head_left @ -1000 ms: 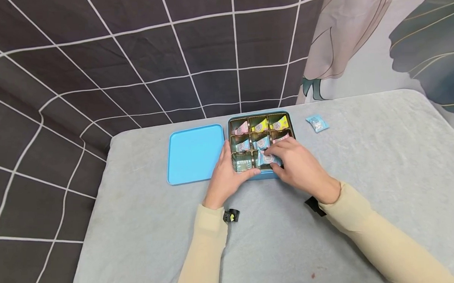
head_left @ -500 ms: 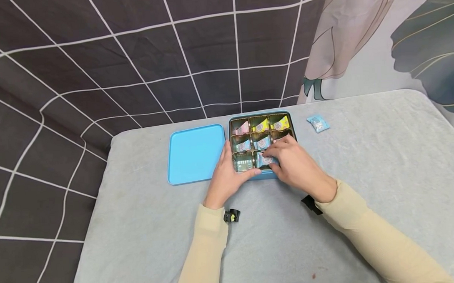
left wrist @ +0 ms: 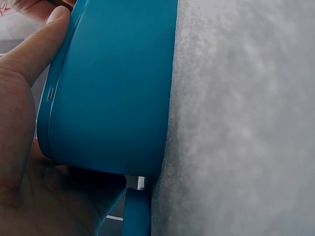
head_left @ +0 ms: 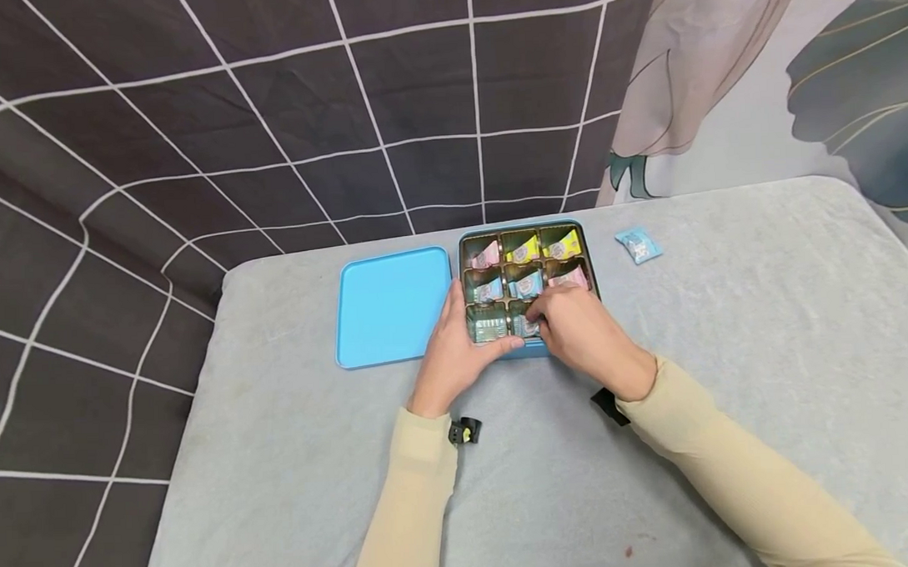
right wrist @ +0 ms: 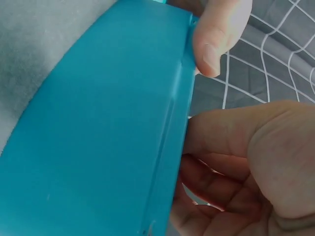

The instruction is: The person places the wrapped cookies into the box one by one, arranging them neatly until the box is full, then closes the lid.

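Observation:
A blue tin box (head_left: pixel 524 351) with a gold divided tray stands at the table's back. Wrapped candies, pink (head_left: pixel 486 256), yellow (head_left: pixel 563 245) and blue (head_left: pixel 526 284), lie in its back and middle rows. My left hand (head_left: pixel 455 350) braces the near left corner, fingers straight along the left side, thumb along the front rim. My right hand (head_left: pixel 582 333) reaches over the near right part, its fingers bent down into the front middle compartment at a pale blue wrapped candy (head_left: pixel 526 324), mostly covered by them. The front right compartment is hidden under this hand.
The blue lid (head_left: pixel 390 306) lies left of the box, close beside it. One more blue wrapped candy (head_left: pixel 639 244) lies on the grey cloth (head_left: pixel 755 306) to the right. A dark checked curtain (head_left: pixel 417 93) hangs behind the table.
My right hand has moved slightly left and lower with the pale blue candy, which now sits deeper in the front middle compartment and shows less. The left hand stays put.

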Demonstrator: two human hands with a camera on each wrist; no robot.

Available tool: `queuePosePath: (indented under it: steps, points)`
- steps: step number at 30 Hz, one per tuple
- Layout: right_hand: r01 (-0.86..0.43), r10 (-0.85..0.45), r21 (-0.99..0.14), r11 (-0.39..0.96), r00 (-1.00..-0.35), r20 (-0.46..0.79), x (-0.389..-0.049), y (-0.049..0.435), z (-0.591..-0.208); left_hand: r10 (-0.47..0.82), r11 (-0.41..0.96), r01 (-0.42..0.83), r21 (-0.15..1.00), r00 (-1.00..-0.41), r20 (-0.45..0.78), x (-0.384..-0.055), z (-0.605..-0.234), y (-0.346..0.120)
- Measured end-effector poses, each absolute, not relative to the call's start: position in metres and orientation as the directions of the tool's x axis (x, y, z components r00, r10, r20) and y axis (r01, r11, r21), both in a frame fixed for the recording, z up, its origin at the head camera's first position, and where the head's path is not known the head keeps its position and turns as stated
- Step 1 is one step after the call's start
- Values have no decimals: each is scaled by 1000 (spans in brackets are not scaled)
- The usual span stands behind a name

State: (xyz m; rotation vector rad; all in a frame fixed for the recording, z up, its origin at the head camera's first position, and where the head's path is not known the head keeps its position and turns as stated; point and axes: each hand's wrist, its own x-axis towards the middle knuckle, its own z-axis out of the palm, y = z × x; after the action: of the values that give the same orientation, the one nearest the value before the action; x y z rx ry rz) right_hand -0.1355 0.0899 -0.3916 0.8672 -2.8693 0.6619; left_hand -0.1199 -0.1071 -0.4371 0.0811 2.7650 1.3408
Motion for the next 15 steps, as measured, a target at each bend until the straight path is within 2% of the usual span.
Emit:
queuePosePath:
  steps: [6,15]
  points:
    - [-526,-490,-384,759,-850,194,-135,91,-394,76,628,25,778,-997,-29,-120,-437,-106]
    - [-445,-425,-316,838,-895,135,-137,86,-395,78,624,28,781,-997,-27,-120,-437,-106]
